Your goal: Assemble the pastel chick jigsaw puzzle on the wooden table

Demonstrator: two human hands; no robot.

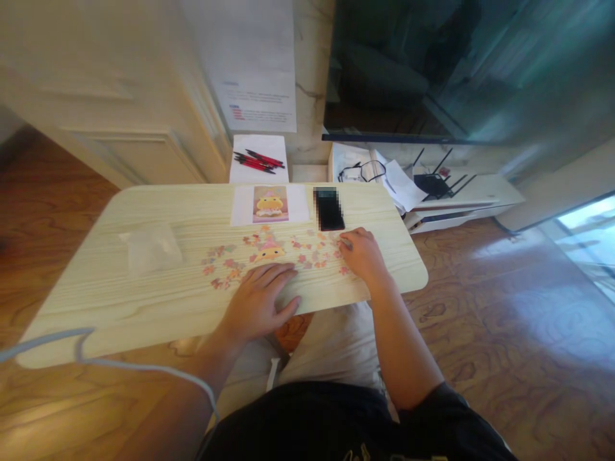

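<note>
A low pale wooden table (144, 301) stands over my lap. Loose pink and orange puzzle pieces (225, 262) lie scattered across its middle, around a small joined part with a yellow figure (270, 251). My left hand (259, 301) lies flat on the table with fingers stretched out, just below that joined part. My right hand (361, 253) rests at the right end of the scatter, fingers curled and pinched over a piece I cannot make out. A reference picture (270, 204) of the yellow figure lies at the far edge, beside a black phone (329, 209).
A clear plastic bag (151, 250) lies on the table's left part. Behind the table, red and black pens (257, 161) rest on a white stand, and a low white shelf (461, 192) holds papers, cables and a router. A grey cable (120, 365) crosses the near left.
</note>
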